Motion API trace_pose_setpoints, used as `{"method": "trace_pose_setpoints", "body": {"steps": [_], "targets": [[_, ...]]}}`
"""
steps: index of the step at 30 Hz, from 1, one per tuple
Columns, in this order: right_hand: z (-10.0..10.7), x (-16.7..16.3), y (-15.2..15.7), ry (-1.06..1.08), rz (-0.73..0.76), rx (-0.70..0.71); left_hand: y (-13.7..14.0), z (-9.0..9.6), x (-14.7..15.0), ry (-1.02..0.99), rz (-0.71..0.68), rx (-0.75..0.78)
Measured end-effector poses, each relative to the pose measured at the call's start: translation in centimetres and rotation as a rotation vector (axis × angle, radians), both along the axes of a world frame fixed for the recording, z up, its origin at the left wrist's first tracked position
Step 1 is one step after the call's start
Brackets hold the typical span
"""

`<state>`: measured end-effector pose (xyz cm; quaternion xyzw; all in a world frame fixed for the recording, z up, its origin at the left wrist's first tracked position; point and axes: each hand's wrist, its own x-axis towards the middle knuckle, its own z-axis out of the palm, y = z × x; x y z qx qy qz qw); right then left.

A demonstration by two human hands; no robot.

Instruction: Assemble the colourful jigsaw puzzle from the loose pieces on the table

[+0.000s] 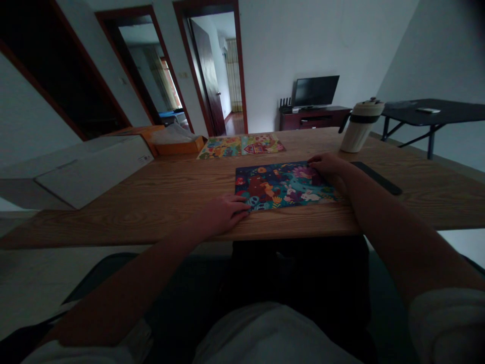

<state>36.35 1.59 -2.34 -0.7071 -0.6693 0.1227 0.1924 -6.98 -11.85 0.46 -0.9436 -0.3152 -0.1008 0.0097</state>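
Note:
A dark blue picture board (278, 186) printed with colourful cartoon animals, rabbits among them, lies flat on the wooden table (170, 184) before me. My left hand (225, 213) rests at its lower left corner, fingers stretched out and tips touching the edge. At the upper right of the board, my right hand (329, 168) lies palm down over the edge, fingers extended. Neither hand lifts anything. Farther back are two brighter printed sheets, a yellow-green one (222, 147) and a reddish one (263, 144), side by side.
On the left stand a long white box (94, 162) and an orange tissue box (180, 145). A cream tumbler (358, 131) stands at the back right, with a dark flat slab (379, 178) near my right forearm. Beyond are a television (316, 91) and a black folding table (439, 110).

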Motion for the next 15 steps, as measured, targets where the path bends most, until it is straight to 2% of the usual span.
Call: {"method": "trace_pose_setpoints", "body": {"steps": [6, 11, 15], "targets": [[-0.24, 0.08, 0.07, 0.003, 0.014, 0.024, 0.16, -0.24, 0.26, -0.071, 0.067, -0.012], [-0.27, 0.19, 0.09, 0.016, 0.032, 0.029, 0.84, 0.27, 0.39, 0.018, 0.071, -0.069], [-0.05, 0.16, 0.04, -0.009, 0.019, 0.011, 0.89, 0.29, 0.02, 0.057, 0.052, -0.042]]}}
